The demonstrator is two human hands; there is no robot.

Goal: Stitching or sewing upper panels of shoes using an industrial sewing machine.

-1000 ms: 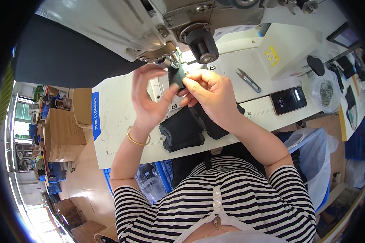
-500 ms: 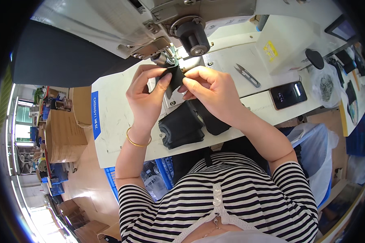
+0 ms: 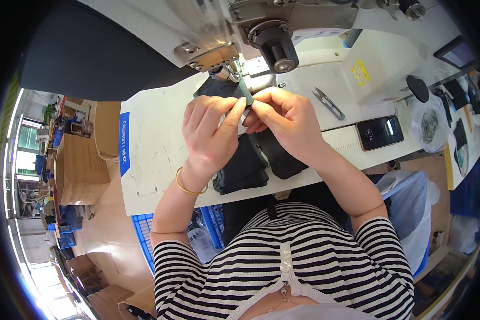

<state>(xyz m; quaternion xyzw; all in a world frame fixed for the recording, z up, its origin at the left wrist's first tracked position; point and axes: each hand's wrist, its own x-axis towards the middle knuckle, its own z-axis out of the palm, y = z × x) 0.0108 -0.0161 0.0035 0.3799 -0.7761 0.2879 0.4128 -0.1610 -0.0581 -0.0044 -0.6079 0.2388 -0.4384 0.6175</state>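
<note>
A dark piece of fabric (image 3: 217, 88) lies under the needle area of the sewing machine (image 3: 224, 60), with a grey-green strip (image 3: 245, 88) along its right edge. My left hand (image 3: 210, 128) pinches the near end of that strip between thumb and forefinger. Close beside it, my right hand (image 3: 285, 120) grips the same end with thumb and index finger, the other fingers curled under. Below my hands, folded black fabric pieces (image 3: 241, 169) rest in two stacks near the table's front edge.
Thread snips (image 3: 329, 103) and a phone (image 3: 380, 132) lie on the white sewing table (image 3: 160, 144) to the right. Further right is a clear plastic bag (image 3: 429, 120). A blue crate (image 3: 144, 234) stands below the table at left, near cardboard boxes (image 3: 82, 170).
My left hand has shifted right, closer to my right hand. The fabric, earlier held upright and folded between my fingers, now spreads left under the machine, and the strip's near end is pinched.
</note>
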